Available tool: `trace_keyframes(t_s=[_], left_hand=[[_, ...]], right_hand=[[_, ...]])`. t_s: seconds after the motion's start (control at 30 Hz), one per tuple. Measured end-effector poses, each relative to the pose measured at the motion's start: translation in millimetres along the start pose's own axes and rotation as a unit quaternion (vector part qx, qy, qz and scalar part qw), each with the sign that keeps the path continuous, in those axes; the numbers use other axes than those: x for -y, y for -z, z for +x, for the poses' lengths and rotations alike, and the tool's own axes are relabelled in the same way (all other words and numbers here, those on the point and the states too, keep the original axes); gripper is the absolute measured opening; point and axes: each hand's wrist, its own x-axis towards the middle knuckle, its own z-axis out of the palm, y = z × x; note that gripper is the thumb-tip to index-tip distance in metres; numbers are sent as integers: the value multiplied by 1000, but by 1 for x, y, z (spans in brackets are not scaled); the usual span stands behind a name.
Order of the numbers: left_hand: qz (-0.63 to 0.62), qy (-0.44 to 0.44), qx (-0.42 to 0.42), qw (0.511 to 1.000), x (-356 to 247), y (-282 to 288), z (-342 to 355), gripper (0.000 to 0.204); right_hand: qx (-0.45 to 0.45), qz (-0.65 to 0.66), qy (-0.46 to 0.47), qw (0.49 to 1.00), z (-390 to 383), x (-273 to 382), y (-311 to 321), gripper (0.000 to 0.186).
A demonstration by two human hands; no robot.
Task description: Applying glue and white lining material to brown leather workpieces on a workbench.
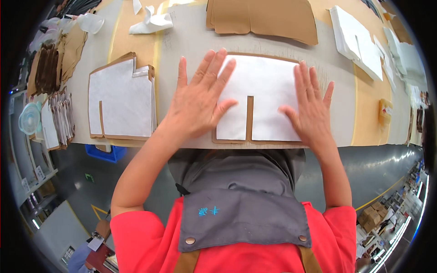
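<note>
In front of me lies a white sheet (273, 98) with a narrow slot, on top of a slightly larger brown piece (249, 118) whose border shows around it and through the slot. My left hand (198, 98) rests on the sheet's left edge, fingers stretched out and apart. On the right edge lies my right hand (312, 100), also flat, with its thumb pointing inward. Neither hand grips anything. To the left sits a stack of similar white-and-brown pieces (120, 100) with a slot and a notched corner.
Brown slotted pieces (268, 20) lie at the far side. White slotted sheets (357, 43) are stacked at the far right, near a small yellow object (385, 111). Crumpled white scraps (152, 22) and bundled pieces (61, 113) are at left. A blue bin (105, 154) stands below the table edge.
</note>
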Motion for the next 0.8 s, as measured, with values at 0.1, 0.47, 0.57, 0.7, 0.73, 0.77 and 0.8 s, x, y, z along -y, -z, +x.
trace_keyframes(t_s=[0.1,0.47,0.57,0.7,0.73,0.77,0.8], left_hand=[[-53,-74,32,995,-24,10,-29,71],[-61,-91,2,994,-26,8,-33,72],[-45,-49,-36,997,-23,-11,6,70],[-86,-29,-20,996,-8,-29,22,67],[-105,22,-70,992,-2,-28,22,63],[-123,72,-120,982,4,-29,20,60],[-126,71,-119,982,9,-30,17,60]], right_hand=[[39,82,98,991,-34,35,24,96],[-32,148,80,985,-4,30,29,71],[-97,221,57,969,39,27,17,49],[-136,233,73,960,64,35,13,27],[-133,233,77,960,69,38,10,27],[-113,274,62,953,74,42,6,24],[-94,312,42,945,77,46,3,21]])
